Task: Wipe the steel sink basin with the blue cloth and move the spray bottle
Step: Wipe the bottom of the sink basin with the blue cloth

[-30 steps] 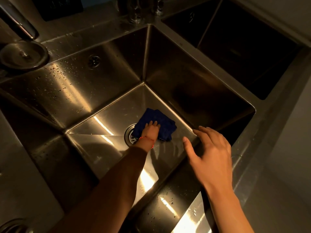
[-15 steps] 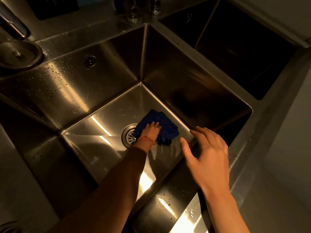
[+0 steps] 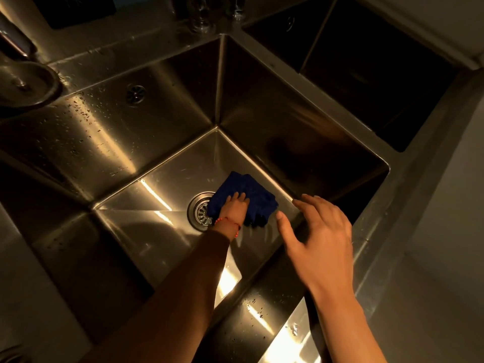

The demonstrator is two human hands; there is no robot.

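Deep in the steel sink basin (image 3: 162,142), my left hand (image 3: 234,206) presses the crumpled blue cloth (image 3: 255,197) flat against the basin floor, just right of the round drain (image 3: 200,212). A red string bracelet shows on that wrist. My right hand (image 3: 320,231) hovers above the basin's near right rim with its fingers spread and relaxed, holding nothing. No spray bottle is in view.
A second, darker basin (image 3: 366,69) lies at the back right behind a steel divider. A round metal lid (image 3: 25,85) and a tap base sit at the far left. Glass items (image 3: 201,14) stand behind the basin. An overflow hole (image 3: 135,93) marks the back wall.
The cloth and my left hand have shifted slightly right and nearer across the basin floor, uncovering more of the drain. My right hand stays about where it was.
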